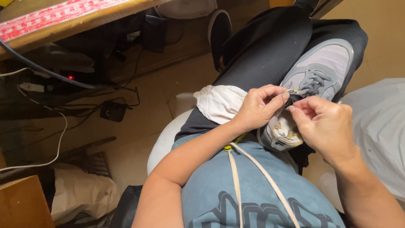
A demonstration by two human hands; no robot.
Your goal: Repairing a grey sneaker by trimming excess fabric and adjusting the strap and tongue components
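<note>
Grey sneaker [314, 80] lies on the person's lap, toe pointing away, resting across black trousers [261, 46]. Heel end is toward the body; inner lining there looks worn and yellowish. Left hand [258, 107] wraps the collar near the heel, fingers curled shut on the shoe's edge. Right hand [325, 126] pinches thumb and forefinger together at the collar, seemingly on a thin thread or needle; too small to tell which.

Handling, judged: shoe is light, upper is soft fabric and will flex, sole is stiffer and gives the firmer hold. Best taken at the heel collar or along the sole side, as the left hand has it. Laces [312, 82] are loose-ish and could snag. Not fragile, not slippery.

Counts: one sneaker in hand, two hands, one white cloth [219, 103] bunched on the thigh just beside the left hand. One second dark shoe [219, 29] on the floor further off. Two cream drawstrings [253, 173] hang down the blue sweatshirt [253, 198].

Around: wooden table [80, 19] edge top left, cables and a black adapter [113, 111] on the floor beneath, a red indicator light [71, 77], a crumpled bag [80, 194] bottom left, grey-white sheet [379, 135] at right.
</note>
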